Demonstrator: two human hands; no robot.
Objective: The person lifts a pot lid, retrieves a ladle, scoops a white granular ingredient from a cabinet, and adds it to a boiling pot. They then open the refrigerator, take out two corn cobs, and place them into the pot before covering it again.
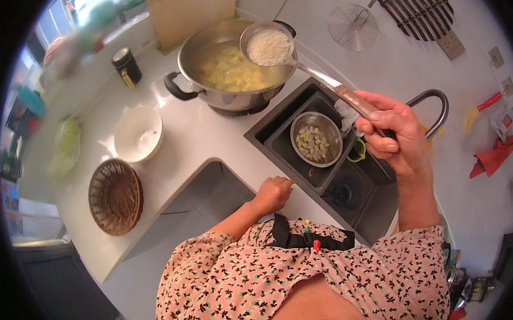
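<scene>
My right hand (392, 132) grips the brown handle of a metal ladle (310, 72). Pale grains that look like rice (269, 47) fill its bowl, which is held above the right rim of a large steel pot (236, 98). In that pot, yellowish chunks (231, 73) sit in cloudy liquid. My left hand (275, 192) rests on the counter edge beside the dark sink (344, 207), its fingers curled and its palm hidden. Nearest to it in the sink is a round metal bowl (298, 148) holding several pale, clove-like pieces (311, 142).
A white bowl (137, 135) and a brown woven basket (115, 198) stand on the left counter (182, 133). Behind them is a dark canister (127, 67). The curved faucet (441, 109) rises beyond my right hand. A wire strainer (353, 27) hangs on the tiled wall.
</scene>
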